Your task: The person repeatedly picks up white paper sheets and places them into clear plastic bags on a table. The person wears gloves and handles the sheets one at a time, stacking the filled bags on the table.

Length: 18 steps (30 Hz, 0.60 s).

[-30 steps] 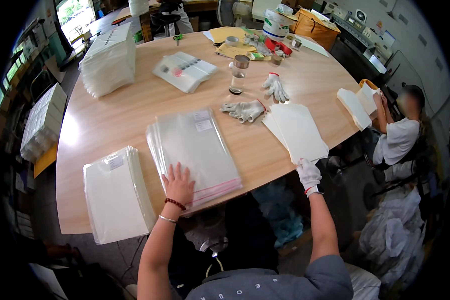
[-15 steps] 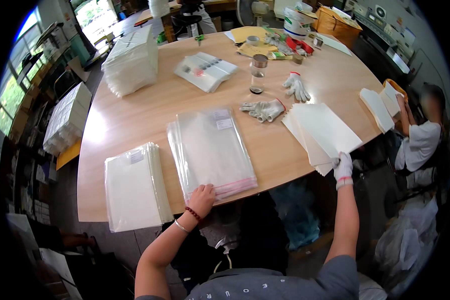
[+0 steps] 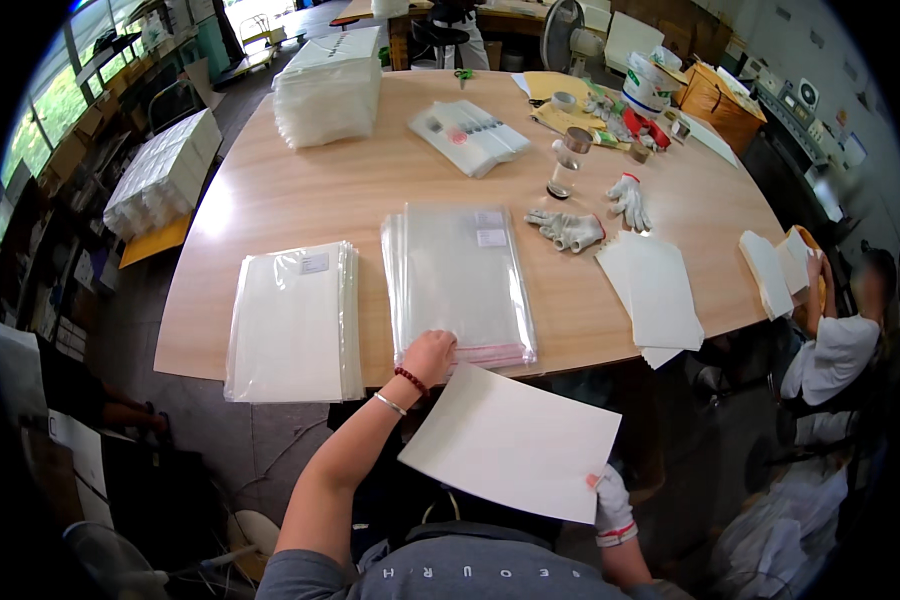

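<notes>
A stack of clear plastic bags [image 3: 460, 280] with pink strips along the near edge lies at the middle front of the table. My bare left hand [image 3: 430, 358], fingers bent and pressed together, grips the near edge of the top bag. My right hand [image 3: 612, 500] wears a white glove and is closed on the lower right corner of a white sheet [image 3: 515, 440]. The sheet hangs over my lap, just off the table edge, its upper left corner close to my left hand. A fanned pile of white sheets [image 3: 658, 295] rests at the right front.
Filled clear bags [image 3: 292, 320] are stacked at the left front. Two loose gloves [image 3: 570, 230], a clear jar [image 3: 563, 175] and a printed bag pile [image 3: 470, 138] occupy the middle. A tall bag stack [image 3: 325, 90] stands far left. At the right, another person [image 3: 830, 350] handles sheets.
My right hand has drawn one white sheet off the right pile and brought it left and toward me. My left hand stays at the bags' near edge, its fingers more bent. The view has shifted.
</notes>
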Tool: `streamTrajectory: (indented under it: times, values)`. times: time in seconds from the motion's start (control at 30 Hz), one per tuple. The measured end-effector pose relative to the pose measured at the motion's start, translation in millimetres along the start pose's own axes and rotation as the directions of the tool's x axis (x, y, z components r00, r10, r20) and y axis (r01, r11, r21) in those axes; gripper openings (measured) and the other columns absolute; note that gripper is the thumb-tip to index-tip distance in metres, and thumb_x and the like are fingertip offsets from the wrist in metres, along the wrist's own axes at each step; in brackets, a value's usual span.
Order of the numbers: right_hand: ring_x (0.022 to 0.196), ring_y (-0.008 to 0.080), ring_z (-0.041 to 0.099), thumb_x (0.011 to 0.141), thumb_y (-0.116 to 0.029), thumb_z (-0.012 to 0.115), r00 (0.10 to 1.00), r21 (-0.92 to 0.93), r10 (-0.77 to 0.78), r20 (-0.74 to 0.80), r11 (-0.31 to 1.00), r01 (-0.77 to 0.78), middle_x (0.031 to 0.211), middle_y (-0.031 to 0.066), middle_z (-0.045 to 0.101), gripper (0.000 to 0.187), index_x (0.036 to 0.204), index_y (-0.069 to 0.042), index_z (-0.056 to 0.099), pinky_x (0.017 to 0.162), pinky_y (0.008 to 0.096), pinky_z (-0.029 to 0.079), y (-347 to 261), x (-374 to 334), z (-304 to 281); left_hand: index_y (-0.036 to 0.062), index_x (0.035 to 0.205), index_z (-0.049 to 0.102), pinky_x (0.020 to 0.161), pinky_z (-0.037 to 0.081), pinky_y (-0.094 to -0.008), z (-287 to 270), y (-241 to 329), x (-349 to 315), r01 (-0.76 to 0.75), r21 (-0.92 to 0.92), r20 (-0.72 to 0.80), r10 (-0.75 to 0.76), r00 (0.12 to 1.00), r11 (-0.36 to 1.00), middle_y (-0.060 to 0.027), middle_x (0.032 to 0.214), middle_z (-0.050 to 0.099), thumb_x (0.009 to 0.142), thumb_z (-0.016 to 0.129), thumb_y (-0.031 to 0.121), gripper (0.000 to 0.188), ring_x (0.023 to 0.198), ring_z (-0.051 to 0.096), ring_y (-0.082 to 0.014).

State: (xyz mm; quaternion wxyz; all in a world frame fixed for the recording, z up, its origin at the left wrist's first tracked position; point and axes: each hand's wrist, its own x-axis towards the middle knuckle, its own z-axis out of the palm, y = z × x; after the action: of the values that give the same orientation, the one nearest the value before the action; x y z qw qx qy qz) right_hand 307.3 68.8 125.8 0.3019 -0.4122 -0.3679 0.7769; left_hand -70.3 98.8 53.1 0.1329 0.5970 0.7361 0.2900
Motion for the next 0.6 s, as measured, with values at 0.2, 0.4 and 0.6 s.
streamTrajectory:
  times: [0.2, 0.4, 0.6]
  values:
    - [0.067, 0.0148, 0.057, 0.083, -0.016, 0.048, 0.962, 0.088, -0.089, -0.259, 0.989, 0.116, 0.087, 0.0069, 0.058, 0.029, 0.109, -0.003, 0.049, 0.055, 0.0257, 0.047, 29, 4, 19, 0.0061, 0.086, 0.059, 0.076, 0.041, -0.0355, -13, -9, -28, 0.047, 0.376, -0.429, 0.129, 0.894, 0.925, -0.0085, 0.098, 0.054, 0.072, 0.052, 0.011, 0.016, 0.098, 0.047, -0.021]
    - [0.051, 0.0158, 0.053, 0.085, -0.016, 0.044, 0.947, 0.08, -0.069, -0.314, 0.992, 0.099, 0.074, 0.0087, 0.056, 0.019, 0.101, -0.006, 0.049, 0.038, 0.0256, 0.041, 38, 0, 40, -0.0037, 0.081, 0.059, 0.052, 0.047, -0.0342, -25, -16, -39, 0.444, -0.468, 0.037, -0.485, 0.874, 0.764, -0.0122, 0.061, 0.059, 0.083, 0.049, 0.017, 0.023, 0.053, 0.059, -0.0258]
    - [0.055, 0.0153, 0.055, 0.088, -0.013, 0.04, 0.923, 0.163, -0.025, -0.384, 0.982, 0.095, 0.08, 0.008, 0.058, 0.019, 0.104, -0.006, 0.048, 0.042, 0.0257, 0.043, 32, -1, 60, -0.0028, 0.084, 0.055, 0.055, 0.046, -0.0232, 27, 5, -58, 0.277, -0.723, 0.031, -0.371, 0.928, 0.633, -0.0064, 0.074, 0.06, 0.083, 0.049, 0.007, 0.012, 0.063, 0.056, -0.0106]
